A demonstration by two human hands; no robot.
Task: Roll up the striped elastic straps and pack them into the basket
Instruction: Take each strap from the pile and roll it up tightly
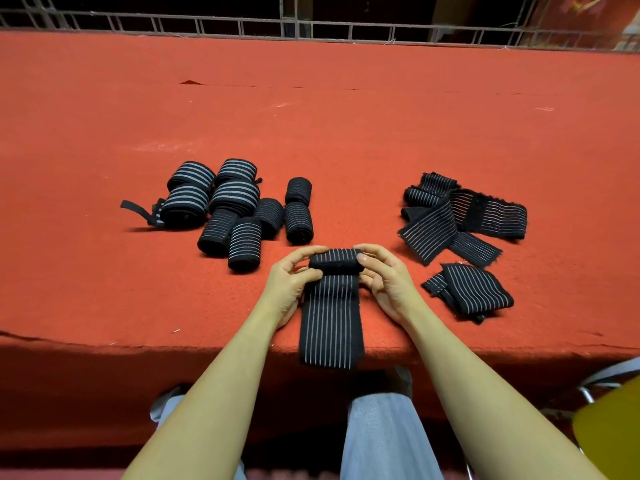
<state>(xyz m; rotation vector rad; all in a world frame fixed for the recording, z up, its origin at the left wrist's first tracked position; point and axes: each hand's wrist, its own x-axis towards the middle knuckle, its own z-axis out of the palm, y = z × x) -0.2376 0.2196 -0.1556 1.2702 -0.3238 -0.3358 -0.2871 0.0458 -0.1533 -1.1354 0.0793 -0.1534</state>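
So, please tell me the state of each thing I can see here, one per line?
Strap in hands: partly rolled, loose end hanging over the table edge.
Left hand: holds the roll's left end.
Right hand: holds the roll's right end.
Rolled straps: finished rolls, grouped on the left.
Unrolled straps: lying flat or folded, on the right.
Table: covered in red cloth.

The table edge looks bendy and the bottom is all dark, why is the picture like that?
Head view: the wide-angle lens bows the red table edge and the railing at the top; light falls from above, so the tabletop is bright while the space under it lies in shadow. The strap and both hands, left hand and right hand, look sharp, with no glare.
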